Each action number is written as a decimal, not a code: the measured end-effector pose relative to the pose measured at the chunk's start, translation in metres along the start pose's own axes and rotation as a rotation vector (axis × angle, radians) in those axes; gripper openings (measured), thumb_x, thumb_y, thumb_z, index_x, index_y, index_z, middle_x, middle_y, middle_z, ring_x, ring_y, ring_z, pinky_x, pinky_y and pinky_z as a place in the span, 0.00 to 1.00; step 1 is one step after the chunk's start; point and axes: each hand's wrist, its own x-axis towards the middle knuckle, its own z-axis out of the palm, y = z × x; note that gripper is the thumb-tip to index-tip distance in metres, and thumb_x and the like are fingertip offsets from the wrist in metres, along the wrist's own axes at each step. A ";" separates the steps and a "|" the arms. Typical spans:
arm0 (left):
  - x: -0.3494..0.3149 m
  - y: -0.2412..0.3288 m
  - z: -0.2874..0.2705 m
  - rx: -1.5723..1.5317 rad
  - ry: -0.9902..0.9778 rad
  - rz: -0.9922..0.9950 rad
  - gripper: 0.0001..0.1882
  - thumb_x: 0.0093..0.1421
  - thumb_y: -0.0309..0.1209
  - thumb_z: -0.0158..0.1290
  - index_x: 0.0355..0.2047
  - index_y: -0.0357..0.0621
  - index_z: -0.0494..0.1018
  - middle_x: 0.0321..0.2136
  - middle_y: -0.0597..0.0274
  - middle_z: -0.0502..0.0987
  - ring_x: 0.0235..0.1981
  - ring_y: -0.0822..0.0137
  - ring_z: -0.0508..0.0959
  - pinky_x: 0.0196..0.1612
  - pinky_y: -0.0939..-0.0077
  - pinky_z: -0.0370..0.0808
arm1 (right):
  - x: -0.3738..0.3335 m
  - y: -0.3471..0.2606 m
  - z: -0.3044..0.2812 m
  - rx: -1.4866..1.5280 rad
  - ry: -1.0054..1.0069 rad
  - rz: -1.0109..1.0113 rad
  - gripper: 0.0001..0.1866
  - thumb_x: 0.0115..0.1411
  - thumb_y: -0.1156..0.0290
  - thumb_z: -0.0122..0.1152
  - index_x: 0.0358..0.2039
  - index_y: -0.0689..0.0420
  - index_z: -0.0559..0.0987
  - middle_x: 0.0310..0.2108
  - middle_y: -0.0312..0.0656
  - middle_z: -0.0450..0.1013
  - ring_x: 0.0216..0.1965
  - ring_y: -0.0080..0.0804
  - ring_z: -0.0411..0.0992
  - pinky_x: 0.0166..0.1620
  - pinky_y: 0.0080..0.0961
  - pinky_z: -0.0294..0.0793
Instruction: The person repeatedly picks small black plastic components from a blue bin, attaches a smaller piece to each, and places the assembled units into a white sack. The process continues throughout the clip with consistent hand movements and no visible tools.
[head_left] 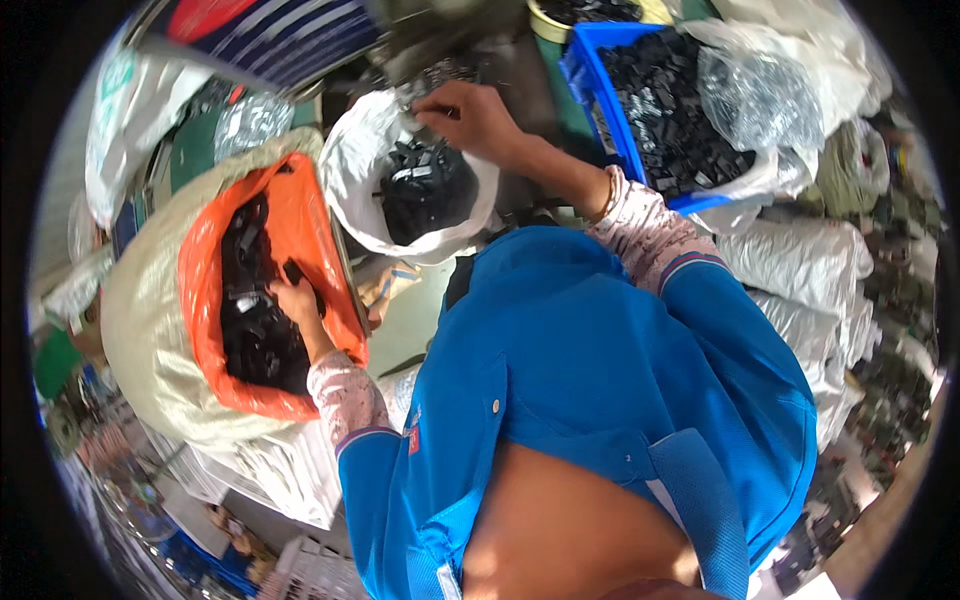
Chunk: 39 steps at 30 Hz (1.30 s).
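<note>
My left hand [296, 303] reaches into an orange bag [206, 335] that lines a large pale sack [140, 300]. Its fingers are closed on a small black plastic part [293, 271], over a heap of similar dark parts [258, 345]. Above the far rim of a white bag [350, 205], my right hand [470, 118] is bent with its fingertips drawn together. Whether it holds something small is too blurred to make out. Inside the white bag lie more black parts [425, 185].
A blue crate [628, 130] full of small black pieces stands at the right, with clear plastic film [760, 95] on it. Behind it is a yellow tub [548, 22]. A striped dark blue panel [280, 40] stands at the far left. White sacks [800, 250] are stacked at the right.
</note>
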 end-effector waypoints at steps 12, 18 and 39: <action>-0.054 -0.017 -0.038 -1.842 -0.531 -0.261 0.15 0.50 0.27 0.50 0.40 0.35 0.71 0.35 0.53 0.76 0.39 0.57 0.75 0.48 0.61 0.71 | -0.143 0.072 -0.230 -0.679 0.378 0.361 0.08 0.54 0.71 0.57 0.33 0.57 0.80 0.31 0.49 0.76 0.34 0.46 0.75 0.39 0.34 0.74; -0.112 0.162 -0.046 -1.647 -0.914 -0.115 0.11 0.54 0.27 0.56 0.38 0.41 0.70 0.24 0.66 0.71 0.26 0.70 0.70 0.34 0.71 0.69 | -0.113 0.101 -0.243 -0.963 0.204 0.540 0.16 0.55 0.63 0.59 0.41 0.57 0.76 0.37 0.51 0.73 0.36 0.52 0.73 0.39 0.41 0.73; -0.306 0.387 0.013 -1.075 -1.436 0.574 0.10 0.55 0.24 0.57 0.38 0.38 0.73 0.33 0.57 0.78 0.30 0.70 0.78 0.29 0.78 0.77 | -0.177 0.046 -0.216 -0.069 0.119 0.434 0.11 0.53 0.75 0.61 0.38 0.62 0.78 0.31 0.44 0.76 0.30 0.33 0.75 0.33 0.25 0.74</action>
